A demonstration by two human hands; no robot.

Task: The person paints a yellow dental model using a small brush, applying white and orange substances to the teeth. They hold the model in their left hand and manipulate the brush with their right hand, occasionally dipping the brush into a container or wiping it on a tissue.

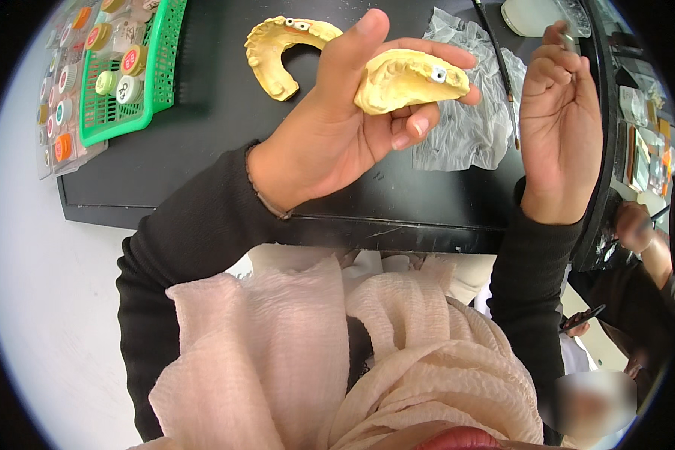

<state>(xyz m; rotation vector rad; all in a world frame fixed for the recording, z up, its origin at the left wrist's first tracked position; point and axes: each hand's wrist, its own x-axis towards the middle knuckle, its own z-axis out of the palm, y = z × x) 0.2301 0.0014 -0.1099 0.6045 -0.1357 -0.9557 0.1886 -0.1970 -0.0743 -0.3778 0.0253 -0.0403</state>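
Note:
My left hand (330, 124) is wrapped round a yellow dental plaster cast (401, 86), raised above the black table. A white tooth piece with a dark hole (438, 73) sits in that cast's row of teeth. Behind the hand lies another yellow arch-shaped dental cast (266, 52), with white tooth pieces at its far side. My right hand (561, 124) is lifted on the right, fingers curled and pressed together near the far edge. Something small and greyish shows at its fingertips, too unclear to name. Under and between the hands lies crumpled clear plastic (465, 124).
A thin dark-handled brush (502, 64) rests on the plastic. At the far left stands a green basket (157, 97) with several small lidded jars (130, 86). A clear container (540, 16) is at the back right. Beyond the table's right edge, another person's hand (636, 225) shows.

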